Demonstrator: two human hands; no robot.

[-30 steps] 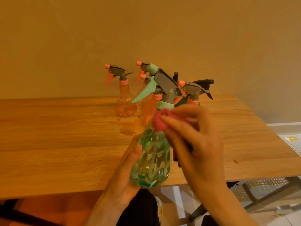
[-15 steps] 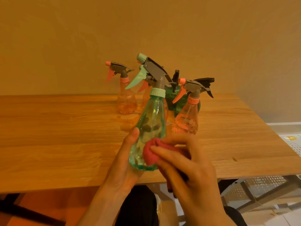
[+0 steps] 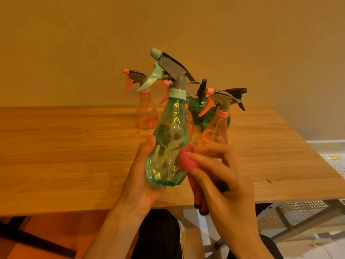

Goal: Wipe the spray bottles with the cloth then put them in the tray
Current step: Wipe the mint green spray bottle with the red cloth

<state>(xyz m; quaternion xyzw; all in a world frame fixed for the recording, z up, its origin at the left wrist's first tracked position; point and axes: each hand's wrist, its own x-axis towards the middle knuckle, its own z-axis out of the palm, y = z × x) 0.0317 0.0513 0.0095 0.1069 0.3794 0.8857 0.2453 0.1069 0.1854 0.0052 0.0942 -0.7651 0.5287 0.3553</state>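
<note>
Teal bottle (image 3: pixel 168 146) gripped by left hand (image 3: pixel 141 176), right hand (image 3: pixel 220 176) pinching red cloth (image 3: pixel 186 159); orange bottles (image 3: pixel 146 113) behind

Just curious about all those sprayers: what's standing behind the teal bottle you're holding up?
Behind the teal bottle, an orange bottle and a dark green bottle show to its right, and another orange one to its left. A further orange bottle is mostly covered; only its trigger peeks out.

Behind the held teal bottle (image 3: pixel 168 143): one orange bottle (image 3: pixel 189 118) mostly hidden. Beyond the right hand (image 3: pixel 224 176): dark green bottle (image 3: pixel 198 111) partly covered, cloth (image 3: pixel 186 159) largely wrapped in fingers.
</note>
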